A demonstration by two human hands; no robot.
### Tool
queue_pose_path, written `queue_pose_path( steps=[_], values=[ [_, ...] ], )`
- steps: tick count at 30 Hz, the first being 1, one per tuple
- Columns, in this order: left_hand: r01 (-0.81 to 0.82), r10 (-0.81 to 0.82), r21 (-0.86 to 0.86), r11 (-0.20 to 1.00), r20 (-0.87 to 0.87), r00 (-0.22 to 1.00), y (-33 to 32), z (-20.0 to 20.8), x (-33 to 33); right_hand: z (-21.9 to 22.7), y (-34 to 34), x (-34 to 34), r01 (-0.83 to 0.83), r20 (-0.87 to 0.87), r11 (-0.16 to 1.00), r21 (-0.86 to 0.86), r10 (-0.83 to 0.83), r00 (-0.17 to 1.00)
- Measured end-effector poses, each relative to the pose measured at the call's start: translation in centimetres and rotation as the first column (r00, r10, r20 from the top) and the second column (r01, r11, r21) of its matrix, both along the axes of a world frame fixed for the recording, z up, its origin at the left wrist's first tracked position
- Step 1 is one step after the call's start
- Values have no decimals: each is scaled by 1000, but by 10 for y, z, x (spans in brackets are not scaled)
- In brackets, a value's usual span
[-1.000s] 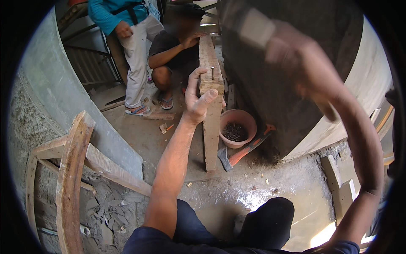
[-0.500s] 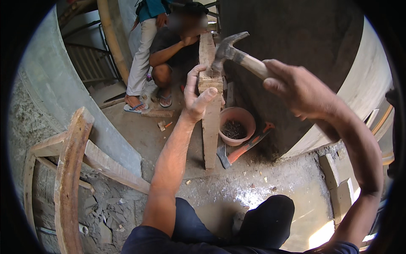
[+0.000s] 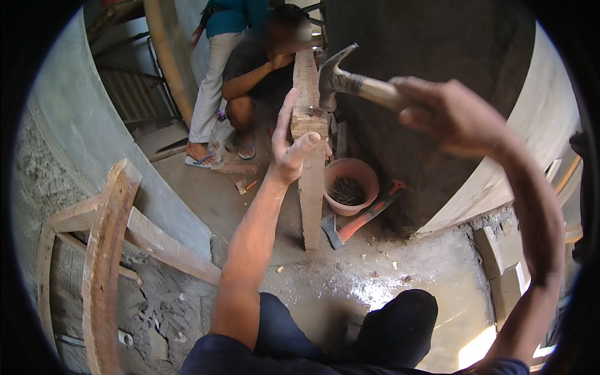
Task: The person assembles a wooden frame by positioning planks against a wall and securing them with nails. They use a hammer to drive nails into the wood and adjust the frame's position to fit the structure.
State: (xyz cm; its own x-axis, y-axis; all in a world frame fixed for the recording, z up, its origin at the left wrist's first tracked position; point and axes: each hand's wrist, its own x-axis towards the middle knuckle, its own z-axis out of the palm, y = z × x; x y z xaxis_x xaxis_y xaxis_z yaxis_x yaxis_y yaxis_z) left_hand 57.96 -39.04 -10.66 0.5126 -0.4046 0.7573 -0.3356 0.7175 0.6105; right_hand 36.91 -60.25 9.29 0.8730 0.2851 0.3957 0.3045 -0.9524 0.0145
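My right hand is closed around the wooden handle of a claw hammer. The hammer's metal head hangs just above and to the right of a nail, which sticks up near the beam's close end. My left hand grips the joint where this wooden beam meets an upright wooden post. Its thumb lies across the front and a finger stretches along the beam's left side; fingertips show past the post's right side.
A pink bucket of nails stands right of the post, beside an orange-handled hatchet. Two people are beyond the beam, one crouching, one standing. A wooden frame rises at left; a curved dark wall at right.
The hammer head has lifted off the nail and shifted slightly right, uncovering the nail. My left index finger has straightened along the beam.
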Motion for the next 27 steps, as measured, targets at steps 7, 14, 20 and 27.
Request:
queue_pose_path(
  steps=[7,14,20,27],
  values=[
    [58,-57,20,998,-33,998,1,-3,1,107,-73,17,-442,436,546,712,150,887],
    [7,-7,38,999,-3,1000,-1,-5,-2,8,-35,6,-138,111,990,6,136,984],
    [3,-3,14,1000,15,1000,0,-7,2,84,29,-16,-191,493,750,634,-202,846],
    [-23,22,11,1000,56,998,1,-5,2,10,50,0,-70,109,988,-141,86,990]
  ],
)
